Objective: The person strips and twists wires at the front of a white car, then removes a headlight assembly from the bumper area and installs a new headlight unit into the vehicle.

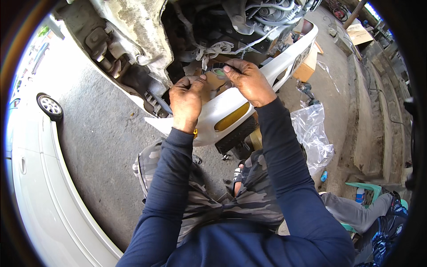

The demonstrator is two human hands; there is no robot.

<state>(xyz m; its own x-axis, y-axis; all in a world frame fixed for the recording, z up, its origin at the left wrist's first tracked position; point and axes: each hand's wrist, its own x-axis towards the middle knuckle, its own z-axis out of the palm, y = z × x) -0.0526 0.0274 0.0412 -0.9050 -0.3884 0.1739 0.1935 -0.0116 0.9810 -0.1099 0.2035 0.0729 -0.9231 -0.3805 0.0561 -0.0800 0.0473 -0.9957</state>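
Observation:
My left hand (186,99) is closed in a pinch, thumb against the fingers, over the inner edge of a white car bumper (213,107). To its right, my right hand (252,83) also pinches, its thumb and fingertips turned toward the left hand. Whatever is between the fingers of either hand is too small to make out. Below the fingertips, brown cardboard (212,84) shows inside the bumper. Just beyond the hands hangs a bundle of greyish wiring (215,49) from the opened car front. A yellow lamp (232,117) sits in the bumper's outer face.
Bare inner fender metal (140,31) rises at the far left of the hands. A white car (40,173) stands on the left. Clear plastic sheeting (313,135) and a cardboard box (306,66) lie on the right. A seated person's leg (356,211) is at lower right, near concrete steps (371,111).

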